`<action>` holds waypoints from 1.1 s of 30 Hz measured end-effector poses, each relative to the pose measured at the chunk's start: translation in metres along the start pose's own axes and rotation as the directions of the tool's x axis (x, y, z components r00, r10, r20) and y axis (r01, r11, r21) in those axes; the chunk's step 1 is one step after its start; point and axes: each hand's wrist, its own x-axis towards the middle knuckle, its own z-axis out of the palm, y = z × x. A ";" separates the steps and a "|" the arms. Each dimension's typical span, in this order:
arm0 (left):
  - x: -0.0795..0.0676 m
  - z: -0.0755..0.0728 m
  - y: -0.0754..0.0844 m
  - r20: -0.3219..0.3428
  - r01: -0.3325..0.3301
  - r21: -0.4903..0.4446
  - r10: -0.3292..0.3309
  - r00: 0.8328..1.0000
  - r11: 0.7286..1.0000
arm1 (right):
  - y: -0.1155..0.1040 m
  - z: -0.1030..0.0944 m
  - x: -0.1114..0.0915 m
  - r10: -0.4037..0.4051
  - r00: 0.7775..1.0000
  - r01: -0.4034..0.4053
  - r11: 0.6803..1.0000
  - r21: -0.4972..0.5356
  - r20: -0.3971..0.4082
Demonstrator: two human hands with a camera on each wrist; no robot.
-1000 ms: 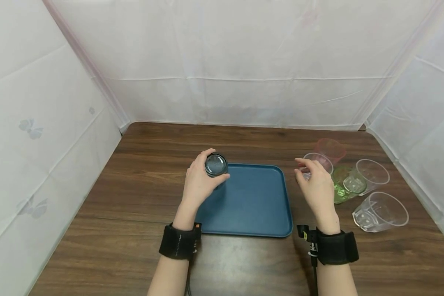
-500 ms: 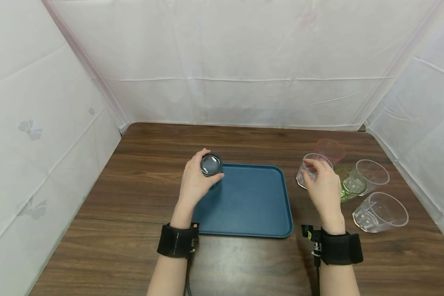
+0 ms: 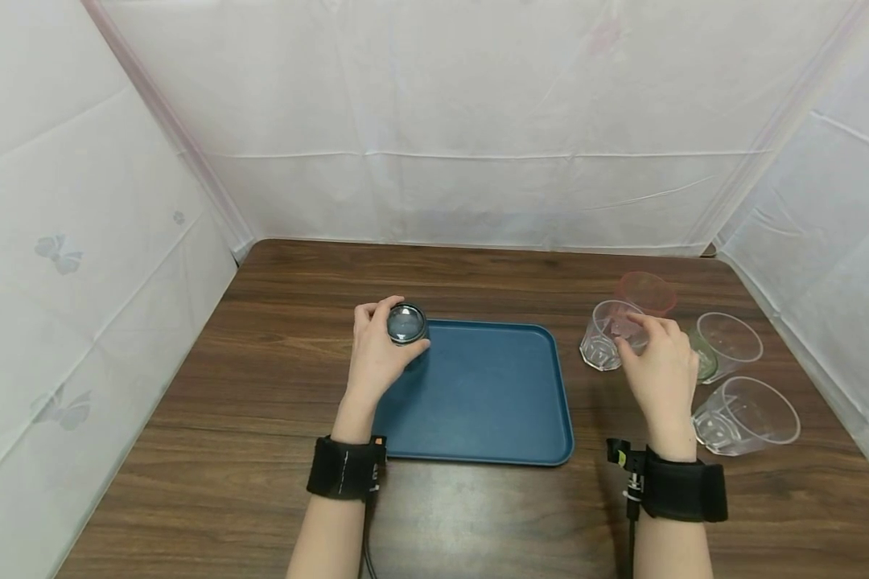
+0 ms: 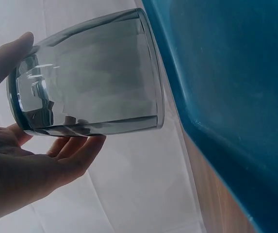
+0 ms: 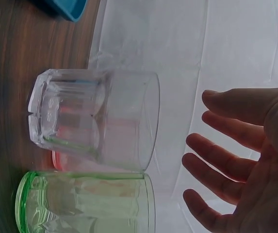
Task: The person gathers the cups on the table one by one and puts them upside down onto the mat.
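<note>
My left hand (image 3: 376,354) grips a smoky grey glass tumbler (image 3: 407,323) near its base, thumb on one side and fingers on the other. The tumbler is upside down, base up and rim facing the blue tray (image 3: 485,394), at the tray's far left corner. In the left wrist view, the tumbler's rim (image 4: 153,68) is close to the tray's edge. Over the glasses on the right hovers my right hand (image 3: 661,370), fingers loosely bent with nothing between them. Nearest below it are a clear glass (image 5: 100,116) and a green glass (image 5: 90,204), both standing upright.
A pink glass (image 3: 648,291) stands behind the clear one. Two more clear glasses stand farther right, one behind (image 3: 739,346) and one in front (image 3: 753,418). White cloth (image 3: 434,193) encloses the wooden table (image 3: 261,386) at the back and sides.
My left hand has shifted slightly left with the grey tumbler. My right hand has moved right, off the near clear glass and over the green one.
</note>
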 end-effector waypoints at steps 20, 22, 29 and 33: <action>0.004 0.002 -0.007 -0.061 -0.013 0.016 0.014 0.998 1.000 | 0.028 -0.013 -0.001 0.105 0.981 -0.095 0.993 -0.069 0.164; 0.004 0.002 -0.008 -0.073 0.000 0.017 0.001 0.997 1.000 | 0.030 -0.013 -0.001 0.120 0.976 -0.107 0.991 -0.077 0.182; 0.005 0.002 -0.009 -0.053 0.021 0.016 -0.020 0.998 1.000 | 0.033 -0.013 -0.002 0.156 0.964 -0.141 0.987 -0.082 0.214; 0.005 0.002 -0.009 -0.037 0.024 0.013 -0.024 0.999 1.000 | 0.036 -0.012 -0.001 0.158 0.961 -0.143 0.986 -0.081 0.226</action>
